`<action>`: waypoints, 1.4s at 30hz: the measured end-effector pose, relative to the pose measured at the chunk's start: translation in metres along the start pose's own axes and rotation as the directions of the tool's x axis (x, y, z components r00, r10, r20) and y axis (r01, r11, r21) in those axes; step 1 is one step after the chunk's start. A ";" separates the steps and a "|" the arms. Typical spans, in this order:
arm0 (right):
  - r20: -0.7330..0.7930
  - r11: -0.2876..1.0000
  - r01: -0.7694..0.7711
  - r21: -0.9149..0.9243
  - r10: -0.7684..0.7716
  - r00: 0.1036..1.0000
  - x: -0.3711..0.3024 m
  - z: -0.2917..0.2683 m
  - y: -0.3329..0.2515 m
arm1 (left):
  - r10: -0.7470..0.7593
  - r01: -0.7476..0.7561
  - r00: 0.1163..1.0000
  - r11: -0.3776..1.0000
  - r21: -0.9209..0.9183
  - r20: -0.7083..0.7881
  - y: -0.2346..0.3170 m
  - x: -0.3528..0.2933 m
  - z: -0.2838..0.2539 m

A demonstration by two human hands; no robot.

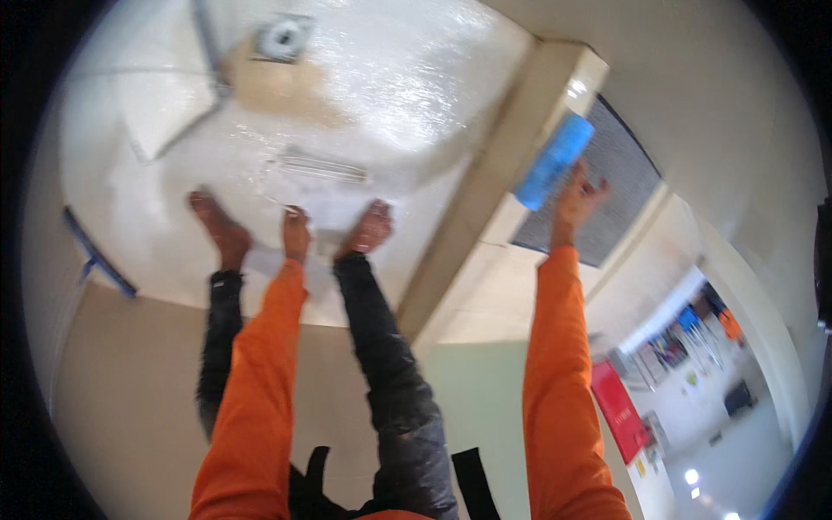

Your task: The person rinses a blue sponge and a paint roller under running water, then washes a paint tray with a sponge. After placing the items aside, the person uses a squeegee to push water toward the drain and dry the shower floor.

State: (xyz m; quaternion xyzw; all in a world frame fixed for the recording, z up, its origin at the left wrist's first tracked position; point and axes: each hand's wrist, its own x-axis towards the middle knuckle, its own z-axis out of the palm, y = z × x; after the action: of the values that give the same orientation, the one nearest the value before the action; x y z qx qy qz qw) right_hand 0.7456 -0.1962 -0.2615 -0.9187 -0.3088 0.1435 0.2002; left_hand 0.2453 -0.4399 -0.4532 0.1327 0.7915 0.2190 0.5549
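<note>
My left hand (296,236) reaches down between my bare feet, closed around the end of a thin white rod. The rod leads to a pale wire cage (322,167) just above the wet floor; together they look like a bare paint roller frame. My right hand (572,208) is stretched out to the right against a blue cylinder (555,163) that looks like a paint roller sleeve. Its thumb is hidden, seemingly behind the sleeve, and some fingers stick out to the right. Motion blur softens both grips.
A tan raised sill (485,191) runs between the shiny floor (399,104) and a grey mat (598,186). A drain (284,38) sits at the top. A blue squeegee (100,253) leans at the left. Beyond a doorway, a red box (620,412) lies at the lower right.
</note>
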 end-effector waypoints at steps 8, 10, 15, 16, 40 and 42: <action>0.636 0.783 -0.300 0.545 -0.153 0.756 -0.195 0.036 -0.065 | 0.086 -0.111 0.993 0.901 -0.420 -0.077 0.347 -0.092 -0.097; 0.790 0.880 -0.272 0.390 -0.168 0.590 -0.272 0.052 -0.165 | 0.083 -0.100 0.995 0.855 -0.510 -0.057 0.423 -0.093 -0.139; 0.959 0.716 -0.642 0.275 -0.252 0.130 -0.381 0.019 -0.418 | 0.286 0.135 0.911 0.471 -0.872 0.296 0.514 -0.037 -0.230; 0.958 0.732 -0.621 0.280 -0.254 0.133 -0.391 0.010 -0.450 | 0.211 0.124 0.947 0.459 -0.880 0.243 0.522 -0.032 -0.233; 0.875 0.792 0.574 0.208 -0.413 0.253 -0.434 -0.103 -0.534 | 0.130 -0.347 0.711 0.920 0.185 0.691 0.676 -0.078 -0.367; 0.918 0.776 0.617 0.128 -0.328 0.221 -0.436 -0.111 -0.550 | 0.233 -0.333 0.735 0.942 0.040 0.636 0.657 -0.052 -0.356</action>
State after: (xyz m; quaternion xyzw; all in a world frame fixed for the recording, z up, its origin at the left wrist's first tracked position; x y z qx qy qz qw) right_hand 0.1734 -0.0987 0.1484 -0.5614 -0.6476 0.5070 -0.0919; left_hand -0.0914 0.0366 0.0166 0.3582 0.5480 0.1841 0.7331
